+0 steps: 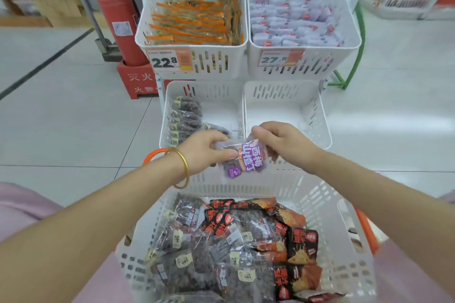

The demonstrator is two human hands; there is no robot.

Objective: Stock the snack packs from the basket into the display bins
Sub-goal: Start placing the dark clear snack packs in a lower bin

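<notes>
One purple pack [246, 160] pinched between left hand [204, 150] and right hand [280, 141], lower left bin [216, 110] only partly filled, lower right bin [278, 108] bare, basket [258, 184] packed, so plenty left tbh.

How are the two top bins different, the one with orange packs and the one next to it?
The left top bin holds orange-edged packs; the right top bin holds pale lilac packs with small red marks. The left price tag reads 22.8; the right price tag starts with 27. Both bins are white, slotted and nearly full.
</notes>
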